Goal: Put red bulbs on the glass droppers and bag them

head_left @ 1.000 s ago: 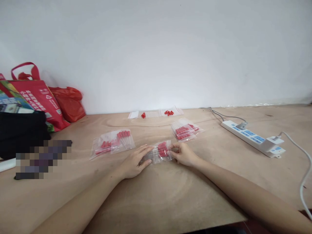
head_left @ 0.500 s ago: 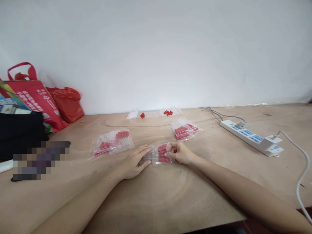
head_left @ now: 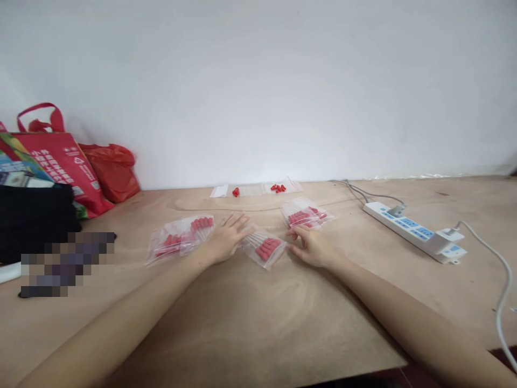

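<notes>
A clear zip bag of glass droppers with red rubber bulbs (head_left: 267, 249) lies tilted on the table between my two hands, bulbs toward the lower right. My left hand (head_left: 228, 238) is spread flat at its upper left end, fingers stretched forward; whether it touches the bag I cannot tell. Off the bag's right edge, my right hand (head_left: 310, 247) rests with thumb and forefinger apart, holding nothing. Just beyond it lie more bagged droppers (head_left: 302, 214). Left of my left hand are further bagged droppers (head_left: 175, 242), partly covered by the wrist.
Along the wall lie a bag with loose red bulbs (head_left: 278, 188) and clear tubes (head_left: 252, 190). A white power strip (head_left: 407, 226) with a plugged cable is at the right. Red bags (head_left: 111, 170) and a black cloth item (head_left: 36, 223) stand at the left.
My right hand has let go of the dropper bag and moved slightly right. The bag has turned, its bulb end swinging toward me. My left hand has moved forward, its fingers stretched out.
</notes>
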